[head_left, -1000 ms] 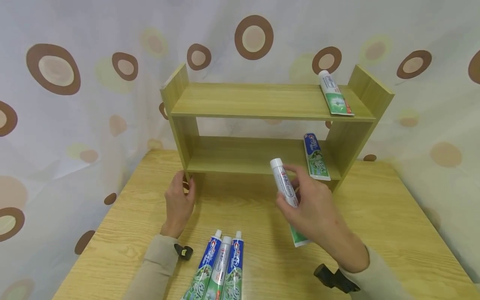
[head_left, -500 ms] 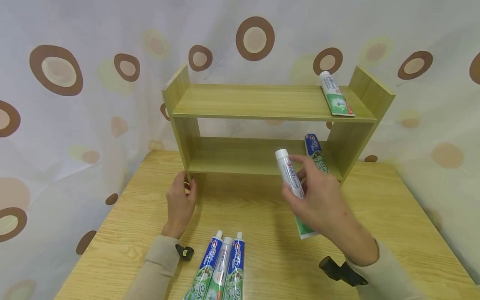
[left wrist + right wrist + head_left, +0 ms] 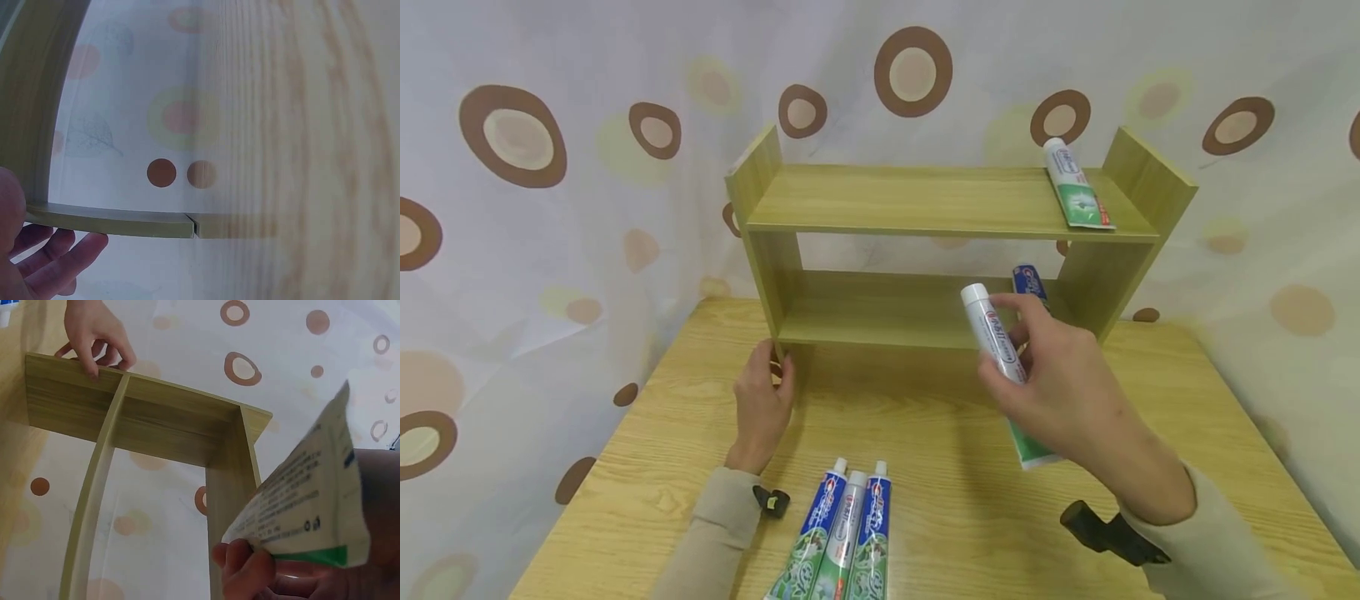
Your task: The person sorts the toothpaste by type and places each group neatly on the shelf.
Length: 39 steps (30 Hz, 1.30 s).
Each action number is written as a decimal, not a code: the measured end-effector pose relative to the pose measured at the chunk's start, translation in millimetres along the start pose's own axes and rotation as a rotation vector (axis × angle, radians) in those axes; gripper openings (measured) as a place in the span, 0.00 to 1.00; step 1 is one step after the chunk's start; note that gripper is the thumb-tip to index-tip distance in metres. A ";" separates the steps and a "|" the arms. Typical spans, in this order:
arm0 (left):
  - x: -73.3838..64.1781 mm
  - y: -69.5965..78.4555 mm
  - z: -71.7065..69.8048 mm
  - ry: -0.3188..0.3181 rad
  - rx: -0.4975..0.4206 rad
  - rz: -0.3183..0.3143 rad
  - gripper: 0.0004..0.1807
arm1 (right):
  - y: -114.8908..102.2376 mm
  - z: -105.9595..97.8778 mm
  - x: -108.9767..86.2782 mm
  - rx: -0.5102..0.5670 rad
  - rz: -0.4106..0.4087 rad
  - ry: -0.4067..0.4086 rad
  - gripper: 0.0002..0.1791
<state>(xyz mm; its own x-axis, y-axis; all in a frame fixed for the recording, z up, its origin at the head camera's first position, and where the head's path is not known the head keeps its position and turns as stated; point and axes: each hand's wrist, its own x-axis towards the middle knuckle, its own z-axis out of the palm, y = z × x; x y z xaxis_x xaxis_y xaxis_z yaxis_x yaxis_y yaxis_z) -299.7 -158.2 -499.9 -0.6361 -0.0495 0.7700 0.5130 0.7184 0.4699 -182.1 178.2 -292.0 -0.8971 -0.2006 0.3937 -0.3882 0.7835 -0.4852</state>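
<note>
In the head view my right hand (image 3: 1067, 392) grips a white-and-green toothpaste tube (image 3: 996, 333), thumb on one side and fingers on the other. Its white cap points up and away, in front of the lower shelf. The right wrist view shows the printed back of this toothpaste tube (image 3: 300, 500). At the left end of the two-tier wooden shelf rack (image 3: 887, 196), my left hand (image 3: 763, 400) holds the foot of the side panel (image 3: 119, 224). One white-and-green tube (image 3: 1075, 187) lies on the top board's right. Below it, a blue-and-green tube (image 3: 1028, 281) is partly hidden by my right hand.
Three more toothpaste tubes lie side by side at the front of the wooden table (image 3: 970, 533): a blue one (image 3: 812, 529), a white one (image 3: 844, 525) and another blue one (image 3: 872, 525). A patterned cloth (image 3: 580, 50) hangs behind the rack.
My right hand has carried the white-and-green toothpaste tube to the right and a little upward, now covering much of the blue tube on the lower shelf. The left hand stays on the rack.
</note>
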 end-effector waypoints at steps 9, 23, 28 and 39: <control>0.6 -0.2 -1.1 0.004 0.007 -0.010 0.10 | -5.4 -18.6 6.9 -0.066 -0.064 0.001 0.30; -1.9 -0.3 -0.7 0.002 0.006 -0.023 0.12 | -8.7 -38.6 19.7 -0.067 0.009 -0.078 0.30; -2.0 0.0 -1.5 0.002 0.008 -0.031 0.12 | -10.3 -50.1 26.0 -0.045 0.039 -0.132 0.28; -0.8 0.6 0.2 -0.007 -0.003 -0.018 0.11 | -16.2 -56.7 28.7 -0.053 0.032 -0.110 0.29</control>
<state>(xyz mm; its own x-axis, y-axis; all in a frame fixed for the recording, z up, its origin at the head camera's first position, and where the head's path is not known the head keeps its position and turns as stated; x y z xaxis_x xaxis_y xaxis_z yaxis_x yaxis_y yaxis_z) -299.0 -157.7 -500.3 -0.6493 -0.0581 0.7583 0.5030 0.7151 0.4855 -189.6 193.1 -228.6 -0.9278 -0.2363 0.2888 -0.3499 0.8200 -0.4530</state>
